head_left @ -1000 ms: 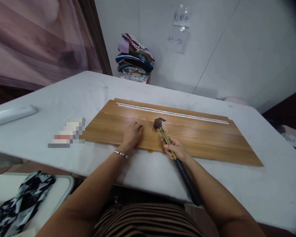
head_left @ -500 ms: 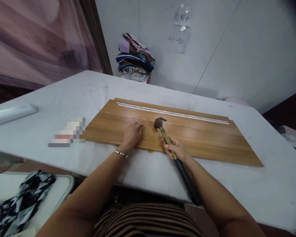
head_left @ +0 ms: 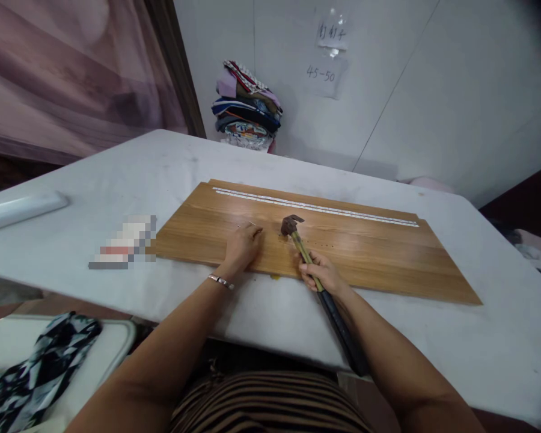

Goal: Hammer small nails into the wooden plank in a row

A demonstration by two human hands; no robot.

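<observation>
A long wooden board (head_left: 369, 252) lies across the white table (head_left: 171, 162), with a pale strip (head_left: 315, 207) along its far edge. My right hand (head_left: 321, 272) is closed round the handle of a hammer (head_left: 303, 248); its dark head rests on the board. My left hand (head_left: 242, 245) lies on the board just left of the hammer head, fingers curled, with thin nails (head_left: 251, 225) at its fingertips. A short row of small dots on the board runs right of the hammer head.
A pile of folded cloth (head_left: 247, 107) sits at the table's far edge by the wall. A white bar (head_left: 20, 208) and a blurred packet (head_left: 125, 243) lie at the left. A patterned cloth (head_left: 36, 361) lies on a low white surface below.
</observation>
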